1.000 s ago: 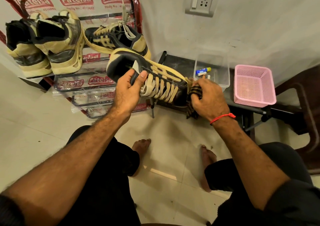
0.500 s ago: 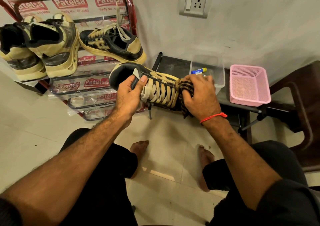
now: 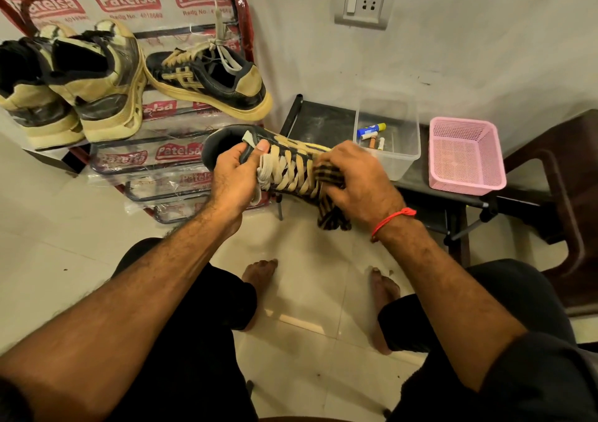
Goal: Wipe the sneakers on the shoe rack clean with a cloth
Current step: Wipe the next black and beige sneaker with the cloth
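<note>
Cloth moves up from the toe onto the laces

The right hand (image 3: 356, 182) has slid the checked cloth (image 3: 330, 175) from the toe onto the laces of the held sneaker (image 3: 284, 169) (off the shoe rack (image 3: 239, 33)); the left hand (image 3: 233, 178) still grips its collar, so the wipe looks partway along this shoe.

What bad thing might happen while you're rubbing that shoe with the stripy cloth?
The left hand holds the black sneaker in the air only by its heel end, so a hard rub might twist it loose. The cloth in the right hand passes over the laces and might snag them. The cloth's hanging tail could brush the clear box close by.
</note>
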A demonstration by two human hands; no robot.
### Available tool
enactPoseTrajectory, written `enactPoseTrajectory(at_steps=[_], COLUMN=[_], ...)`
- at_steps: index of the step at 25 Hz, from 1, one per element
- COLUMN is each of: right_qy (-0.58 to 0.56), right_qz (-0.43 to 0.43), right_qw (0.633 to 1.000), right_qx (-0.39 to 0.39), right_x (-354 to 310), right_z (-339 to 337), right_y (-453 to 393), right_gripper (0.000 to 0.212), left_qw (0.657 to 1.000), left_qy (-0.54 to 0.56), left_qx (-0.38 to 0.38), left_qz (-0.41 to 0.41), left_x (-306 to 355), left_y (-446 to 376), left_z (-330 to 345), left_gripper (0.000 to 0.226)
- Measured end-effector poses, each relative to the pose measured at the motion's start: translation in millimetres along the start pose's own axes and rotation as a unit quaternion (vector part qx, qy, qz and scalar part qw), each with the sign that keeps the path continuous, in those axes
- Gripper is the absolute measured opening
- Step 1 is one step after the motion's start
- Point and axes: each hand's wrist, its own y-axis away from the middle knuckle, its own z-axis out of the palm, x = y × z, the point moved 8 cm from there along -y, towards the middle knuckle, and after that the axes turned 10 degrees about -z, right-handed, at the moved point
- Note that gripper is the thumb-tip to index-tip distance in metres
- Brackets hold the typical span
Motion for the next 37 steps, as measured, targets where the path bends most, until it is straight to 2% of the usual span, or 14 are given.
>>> enactPoseTrajectory(at_steps=[2,5,6,10,14,17,19,21,25,27,30,32,35,37], right_qy=[0.017,0.003,0.003,0.036,0.061,-0.041,-0.094,-0.102,-0.038,0.020,0.035,0.009,-0.024,0.016], right_qz=[0.047,-0.025,-0.047,0.028,0.052,0.123,0.153,0.139,0.003,-0.012,0.046,-0.001,-0.091,-0.037], right_qw=[0.998,0.995,0.994,0.999,0.995,0.969,0.951,0.964,0.996,0.994,0.985,0.991,0.994,0.995], right_qx=[0.033,-0.092,-0.103,0.023,0.066,0.211,0.253,0.201,0.082,0.103,0.163,0.132,0.062,0.096], right_x=[16.3,-21.4,-30.7,-4.5,2.8,29.5,36.9,20.6,-31.8,-15.5,18.7,-7.7,-51.7,-20.9], right_z=[-13.5,22.4,28.7,-1.0,-6.7,-37.2,-43.4,-22.7,22.9,9.5,-16.2,-0.9,25.1,4.5], right_y=[1.6,8.8,9.9,-2.1,-4.4,4.1,10.9,10.0,1.0,-3.9,1.5,4.1,9.2,1.5], right_gripper=[0.032,0.036,0.038,0.034,0.034,0.025,0.021,0.024,0.046,0.046,0.035,0.033,0.038,0.036], left_qw=[1.000,1.000,0.999,0.999,1.000,0.987,0.946,0.909,0.908,0.904,0.913,0.925,0.938,0.941], left_qy=[-0.014,-0.024,-0.021,-0.028,-0.021,0.043,0.130,0.201,0.202,0.209,0.178,0.142,0.126,0.146], left_qx=[-0.001,0.017,0.021,0.014,0.000,-0.001,-0.043,-0.073,-0.106,-0.113,-0.109,-0.090,-0.049,-0.047], left_qz=[0.017,0.000,-0.012,-0.007,-0.020,-0.155,-0.295,-0.357,-0.352,-0.354,-0.350,-0.342,-0.320,-0.303], left_x=[4.2,-0.7,-3.2,2.9,-1.0,-27.3,-49.5,-56.7,-53.2,-50.0,-50.8,-53.2,-53.0,-48.8], left_y=[-0.9,-2.3,-3.3,-5.6,-4.5,-6.2,1.3,10.6,18.5,22.6,25.2,25.6,22.6,19.5], left_z=[2.9,-1.8,-4.5,-6.9,0.7,-3.6,3.0,16.2,35.2,38.9,41.3,41.4,32.2,29.5], left_gripper=[0.016,0.015,0.017,0.020,0.021,0.027,0.028,0.028,0.026,0.024,0.017,0.012,0.021,0.019])
